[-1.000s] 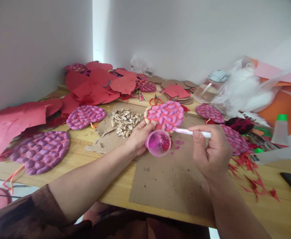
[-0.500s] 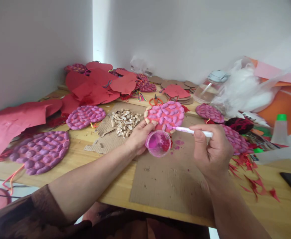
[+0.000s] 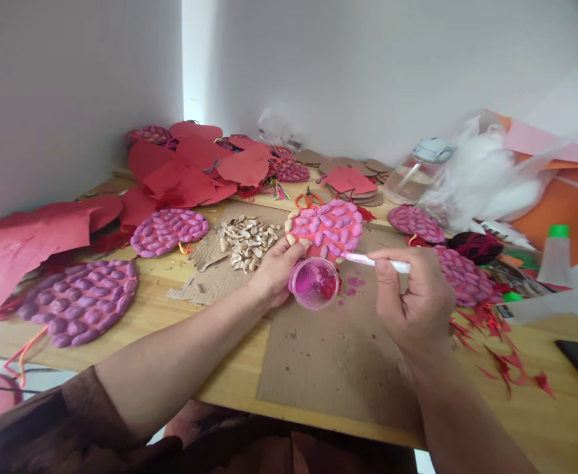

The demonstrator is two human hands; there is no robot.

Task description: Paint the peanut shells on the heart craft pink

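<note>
Working over the wooden table [image 3: 540, 395], we rest both forearms on its near edge, with a sheet of brown cardboard [image 3: 338, 368] spread under and between our hands. Far off beyond our left hand lies a heap of red paper cut-outs [image 3: 190, 168], and nearer that hand's outer side sit two purple shell-covered discs [image 3: 79, 301], the smaller one [image 3: 169, 230] further back. Well to the outer side of our right hand we see a white fluffy bundle [image 3: 486, 178] and a green-capped glue bottle [image 3: 556, 253].

Our left hand [image 3: 274, 270] is curled closed, its fingertips pinching the near rim of a pink shell-covered disc [image 3: 326, 227] tilted up off the cardboard, while the same hand cradles a small clear cup of pink paint [image 3: 313, 283] just beneath it. Just beyond that hand lies a pile of loose peanut shells [image 3: 247, 240]. Our right hand [image 3: 412, 306] is closed around a white paintbrush [image 3: 378, 262], the tip touching the disc's lower edge just above the cup. Red paper scraps [image 3: 501, 355] lie beside the right wrist.
</note>
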